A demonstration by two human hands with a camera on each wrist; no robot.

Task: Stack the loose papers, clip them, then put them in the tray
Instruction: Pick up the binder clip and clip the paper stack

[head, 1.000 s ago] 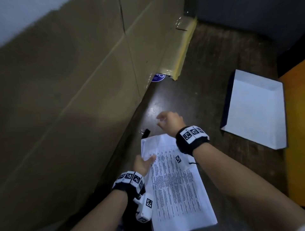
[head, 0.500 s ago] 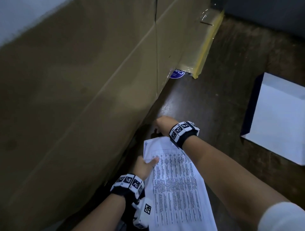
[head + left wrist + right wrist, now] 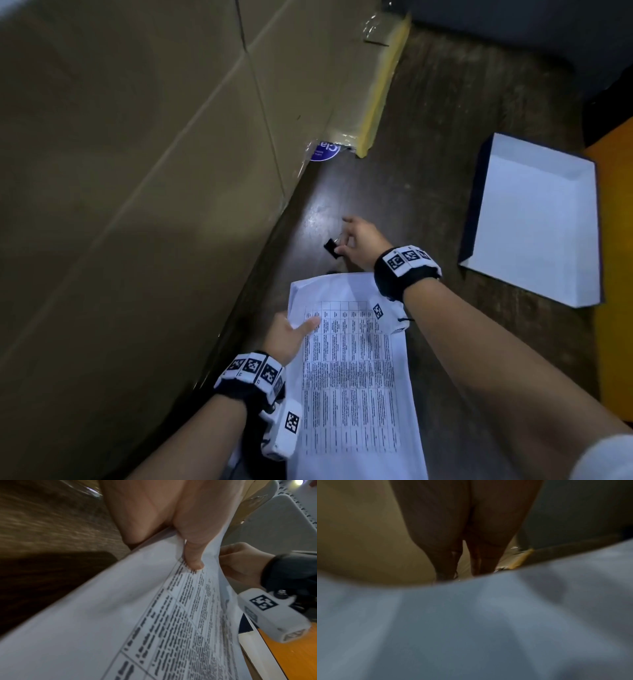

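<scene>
Beside cardboard box (image 3: 137,205), dark floor (image 3: 428,154)

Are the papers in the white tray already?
No, the papers lie on the dark table under the left hand, and the tray sits apart to the right.

Black wristbands (image 3: 407,274) with white marker blocks, white sleeve (image 3: 603,459)

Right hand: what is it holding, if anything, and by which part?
The right hand pinches the black binder clip by its wire handles, above the table, just beyond the top edge of the paper stack.
</scene>
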